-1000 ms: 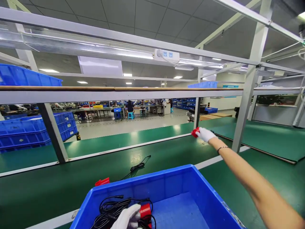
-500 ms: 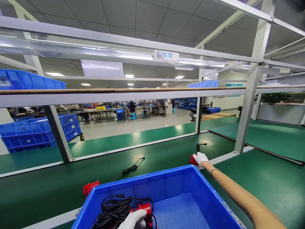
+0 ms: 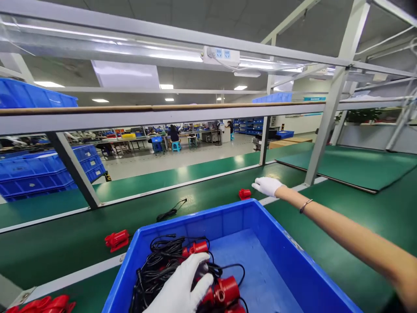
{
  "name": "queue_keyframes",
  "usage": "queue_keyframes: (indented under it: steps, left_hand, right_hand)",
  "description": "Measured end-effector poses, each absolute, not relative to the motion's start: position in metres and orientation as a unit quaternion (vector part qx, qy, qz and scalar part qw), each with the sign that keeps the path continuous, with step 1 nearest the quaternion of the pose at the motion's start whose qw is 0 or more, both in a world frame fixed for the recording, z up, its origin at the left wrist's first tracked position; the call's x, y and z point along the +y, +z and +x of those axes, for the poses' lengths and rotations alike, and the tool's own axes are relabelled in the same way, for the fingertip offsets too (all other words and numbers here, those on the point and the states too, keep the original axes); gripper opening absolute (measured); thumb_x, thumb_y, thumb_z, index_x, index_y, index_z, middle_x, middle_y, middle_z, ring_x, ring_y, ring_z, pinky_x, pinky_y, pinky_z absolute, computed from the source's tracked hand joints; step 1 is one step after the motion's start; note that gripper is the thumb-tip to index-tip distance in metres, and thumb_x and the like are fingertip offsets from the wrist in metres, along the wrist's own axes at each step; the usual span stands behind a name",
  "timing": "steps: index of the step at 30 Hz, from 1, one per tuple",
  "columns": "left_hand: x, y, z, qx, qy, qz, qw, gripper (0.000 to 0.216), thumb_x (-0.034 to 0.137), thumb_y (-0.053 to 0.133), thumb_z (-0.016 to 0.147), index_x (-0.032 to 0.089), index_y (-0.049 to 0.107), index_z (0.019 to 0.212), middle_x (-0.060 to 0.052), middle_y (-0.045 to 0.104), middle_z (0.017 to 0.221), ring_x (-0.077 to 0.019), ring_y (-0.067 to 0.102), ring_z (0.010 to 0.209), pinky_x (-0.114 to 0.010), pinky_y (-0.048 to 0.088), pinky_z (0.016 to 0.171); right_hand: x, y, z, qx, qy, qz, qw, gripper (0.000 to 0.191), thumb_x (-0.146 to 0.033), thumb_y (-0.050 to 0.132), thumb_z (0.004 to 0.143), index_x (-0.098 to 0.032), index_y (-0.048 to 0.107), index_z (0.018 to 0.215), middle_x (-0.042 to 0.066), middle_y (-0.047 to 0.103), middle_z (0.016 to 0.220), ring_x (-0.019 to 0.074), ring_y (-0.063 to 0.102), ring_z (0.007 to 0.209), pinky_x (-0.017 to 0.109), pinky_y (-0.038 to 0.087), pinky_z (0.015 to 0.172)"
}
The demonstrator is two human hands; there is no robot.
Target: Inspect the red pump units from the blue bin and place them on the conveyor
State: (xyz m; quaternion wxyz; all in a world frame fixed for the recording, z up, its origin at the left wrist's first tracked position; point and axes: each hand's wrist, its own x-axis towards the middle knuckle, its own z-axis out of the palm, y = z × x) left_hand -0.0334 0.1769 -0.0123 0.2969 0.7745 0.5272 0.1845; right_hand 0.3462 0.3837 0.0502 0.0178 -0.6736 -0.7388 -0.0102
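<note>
My right hand (image 3: 267,186), in a white glove, hovers over the green work surface with its fingers stretched out and holds nothing. Just left of it, a red cylindrical housing (image 3: 244,194) lies on the green surface behind the bin. My left hand (image 3: 184,284), also gloved, reaches into the blue bin (image 3: 270,265). Its fingers curve, with a gap to the thumb, and no thing shows between them. Under and around it are black cables (image 3: 166,256) and red housings (image 3: 226,290), partly covered by the glove.
Another red housing (image 3: 117,240) and a coiled black cable (image 3: 169,212) lie beyond the bin. More red parts (image 3: 45,304) sit at the lower left. A metal post (image 3: 325,126) rises at right, and a shelf beam (image 3: 163,115) crosses ahead. Stacked blue crates (image 3: 48,171) stand left.
My right hand has let go of the red housing and lifted off it. My left hand reaches farther into the bin, where more red housings now show. The view has tilted down.
</note>
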Motion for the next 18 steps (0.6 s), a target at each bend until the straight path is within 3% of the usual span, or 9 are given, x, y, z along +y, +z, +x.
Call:
queue_keyframes:
  steps: [2,5,10,13,16,18]
  left_hand:
    - [0.171,-0.008,-0.029,0.516,0.162,0.78,0.315,0.049,0.043,0.043,0.093,0.023,0.051,0.137,-0.009,0.056,0.14,-0.0248,0.053,0.128,-0.045,0.037,0.117]
    - [0.16,-0.003,-0.023,0.497,0.15,0.79,0.327,0.048,0.042,0.044,0.093,0.022,0.052,0.136,-0.01,0.058,0.136,-0.0262,0.054,0.125,-0.047,0.038,0.114]
    - [0.14,0.001,-0.017,0.467,0.17,0.804,0.327,0.045,0.044,0.046,0.092,0.024,0.056,0.132,-0.009,0.062,0.129,-0.0275,0.058,0.117,-0.046,0.043,0.107]
    - [0.133,0.003,-0.016,0.463,0.175,0.803,0.333,0.047,0.047,0.05,0.09,0.024,0.057,0.131,-0.009,0.065,0.125,-0.0289,0.061,0.112,-0.046,0.046,0.102]
    - [0.132,0.003,-0.018,0.457,0.176,0.808,0.326,0.05,0.049,0.052,0.088,0.025,0.059,0.131,-0.011,0.066,0.125,-0.031,0.062,0.111,-0.047,0.047,0.099]
    - [0.133,0.002,-0.019,0.458,0.181,0.811,0.316,0.053,0.052,0.053,0.087,0.024,0.059,0.131,-0.012,0.066,0.124,-0.0328,0.062,0.11,-0.047,0.048,0.098]
  right_hand:
    - [0.338,0.068,0.34,-0.777,-0.02,-0.629,0.024,0.044,-0.044,0.033,0.101,-0.015,0.065,0.109,0.014,0.068,0.109,0.0239,0.063,0.101,0.034,0.043,0.087]
    - [0.256,0.066,0.32,-0.837,0.001,-0.548,-0.01,0.043,-0.051,0.039,0.096,-0.021,0.069,0.094,0.007,0.071,0.092,0.0221,0.065,0.084,0.031,0.042,0.072]
    - [0.159,0.001,0.294,-0.876,0.062,-0.452,-0.156,0.034,-0.035,0.043,0.087,-0.02,0.074,0.089,0.012,0.072,0.084,0.0271,0.068,0.074,0.031,0.034,0.057]
    - [0.146,-0.035,0.293,-0.829,0.129,-0.508,-0.194,0.03,-0.027,0.044,0.077,-0.021,0.073,0.083,0.009,0.069,0.073,0.0218,0.062,0.062,0.028,0.027,0.05]
    - [0.149,-0.058,0.297,-0.797,0.163,-0.553,-0.182,0.015,-0.03,0.047,0.066,-0.022,0.059,0.062,0.001,0.045,0.051,0.0142,0.041,0.047,0.027,0.026,0.049]
    - [0.152,-0.07,0.303,-0.795,0.159,-0.564,-0.157,0.018,-0.033,0.049,0.062,-0.02,0.043,0.052,-0.002,0.026,0.046,0.0114,0.025,0.043,0.028,0.025,0.049]
